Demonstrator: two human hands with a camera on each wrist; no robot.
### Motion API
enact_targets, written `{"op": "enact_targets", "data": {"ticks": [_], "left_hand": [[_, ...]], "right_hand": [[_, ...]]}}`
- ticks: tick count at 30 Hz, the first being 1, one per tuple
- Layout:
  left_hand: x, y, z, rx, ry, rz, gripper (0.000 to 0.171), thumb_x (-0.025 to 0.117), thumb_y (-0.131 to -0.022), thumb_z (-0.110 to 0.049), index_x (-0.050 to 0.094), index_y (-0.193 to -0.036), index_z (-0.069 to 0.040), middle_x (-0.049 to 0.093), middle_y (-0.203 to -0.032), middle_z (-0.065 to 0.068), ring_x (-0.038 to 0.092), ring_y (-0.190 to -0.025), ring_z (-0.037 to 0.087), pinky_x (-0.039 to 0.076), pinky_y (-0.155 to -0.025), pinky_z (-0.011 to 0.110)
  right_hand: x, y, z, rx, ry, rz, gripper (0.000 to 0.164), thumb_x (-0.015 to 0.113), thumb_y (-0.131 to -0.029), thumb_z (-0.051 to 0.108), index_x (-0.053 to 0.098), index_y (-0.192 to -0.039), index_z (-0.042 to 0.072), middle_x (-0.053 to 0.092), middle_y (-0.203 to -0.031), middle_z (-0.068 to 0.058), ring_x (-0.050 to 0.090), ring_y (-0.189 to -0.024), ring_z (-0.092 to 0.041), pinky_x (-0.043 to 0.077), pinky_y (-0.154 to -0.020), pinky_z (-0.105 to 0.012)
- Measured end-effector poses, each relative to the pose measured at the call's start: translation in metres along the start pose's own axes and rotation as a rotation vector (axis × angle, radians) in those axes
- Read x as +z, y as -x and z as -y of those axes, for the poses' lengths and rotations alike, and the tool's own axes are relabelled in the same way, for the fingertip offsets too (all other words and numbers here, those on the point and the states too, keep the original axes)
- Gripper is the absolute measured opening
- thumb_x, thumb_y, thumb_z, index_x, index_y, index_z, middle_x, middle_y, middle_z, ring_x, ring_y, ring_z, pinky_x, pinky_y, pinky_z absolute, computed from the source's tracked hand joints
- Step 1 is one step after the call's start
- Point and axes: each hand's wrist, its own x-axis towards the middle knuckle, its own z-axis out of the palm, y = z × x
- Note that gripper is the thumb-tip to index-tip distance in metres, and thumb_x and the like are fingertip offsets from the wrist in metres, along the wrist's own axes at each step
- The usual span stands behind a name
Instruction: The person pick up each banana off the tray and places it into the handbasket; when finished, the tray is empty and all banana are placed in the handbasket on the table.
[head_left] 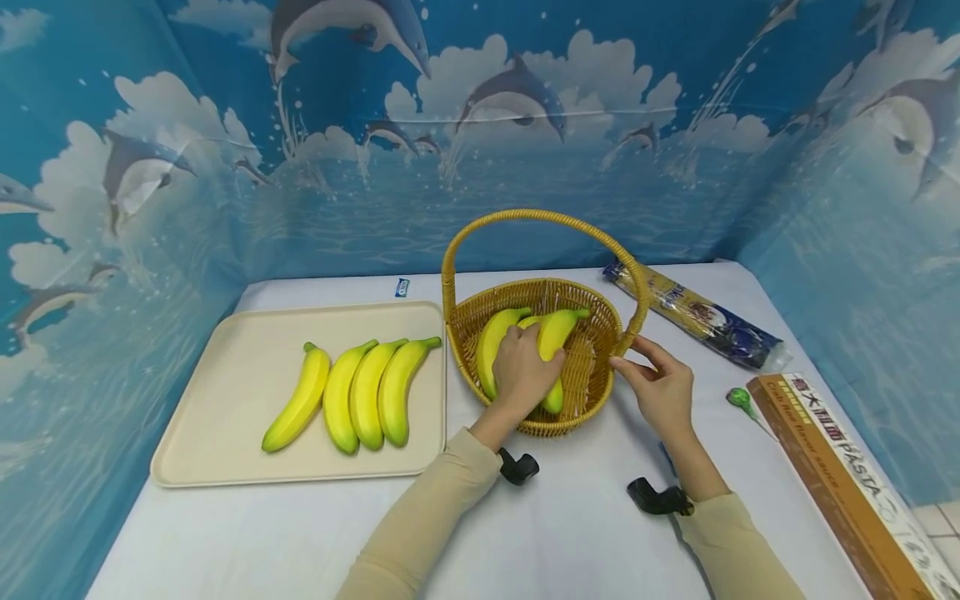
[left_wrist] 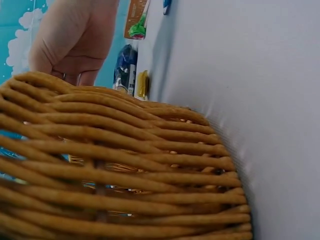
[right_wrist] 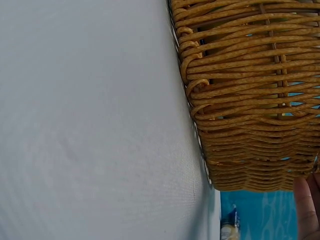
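Note:
A yellow wicker basket (head_left: 570, 383) with a tall arched handle stands on the table with bananas inside. One banana (head_left: 491, 346) leans at its left, another banana (head_left: 558, 329) lies to the right, and a third shows partly between them. Reaching in from the front, my left hand (head_left: 521, 367) grips the middle banana, which it mostly covers. At the basket's right side my right hand (head_left: 663, 387) pinches the rim by the handle's foot. The right wrist view shows fingers (right_wrist: 302, 205) at the wicker's edge. In the left wrist view, the basket wall (left_wrist: 115, 150) hides the bananas.
Left of the basket, a cream tray (head_left: 225, 400) holds several bananas (head_left: 367, 396). Behind the basket's right side lies a pasta packet (head_left: 697, 317). A long pasta box (head_left: 847, 483) and a small green item (head_left: 741, 400) lie at right. A small blue packet (head_left: 402, 287) sits behind the tray.

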Motion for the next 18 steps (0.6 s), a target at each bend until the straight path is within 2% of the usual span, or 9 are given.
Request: {"op": "enact_targets", "data": {"ticks": [5, 11, 18], "left_hand": [[0.002, 0.000, -0.001, 0.000, -0.063, 0.024, 0.051, 0.068, -0.086, -0.037, 0.064, -0.128, -0.008, 0.059, -0.102, 0.009, 0.058, -0.085, 0.019, 0.041, -0.059, 0.027], [0.002, -0.001, -0.002, -0.026, -0.123, 0.056, 0.049, 0.069, -0.087, -0.038, 0.065, -0.123, -0.006, 0.061, -0.106, 0.012, 0.061, -0.090, 0.022, 0.049, -0.062, 0.032], [0.002, -0.001, -0.003, -0.049, -0.153, 0.084, 0.046, 0.069, -0.087, -0.039, 0.066, -0.118, -0.005, 0.059, -0.108, 0.014, 0.061, -0.089, 0.022, 0.051, -0.059, 0.032]], "right_hand": [[-0.001, 0.000, 0.000, -0.003, 0.012, 0.002, 0.041, 0.072, -0.082, -0.008, 0.064, -0.122, -0.007, 0.065, -0.104, 0.027, 0.068, -0.080, 0.008, 0.053, -0.070, -0.011], [0.000, 0.001, 0.003, -0.004, 0.020, -0.002, 0.041, 0.071, -0.081, -0.010, 0.063, -0.122, -0.009, 0.065, -0.105, 0.025, 0.067, -0.080, 0.009, 0.053, -0.071, -0.010], [0.003, 0.002, 0.024, 0.006, 0.025, -0.004, 0.039, 0.068, -0.081, -0.014, 0.062, -0.120, -0.015, 0.064, -0.102, 0.027, 0.067, -0.079, 0.010, 0.052, -0.071, -0.009]]}}
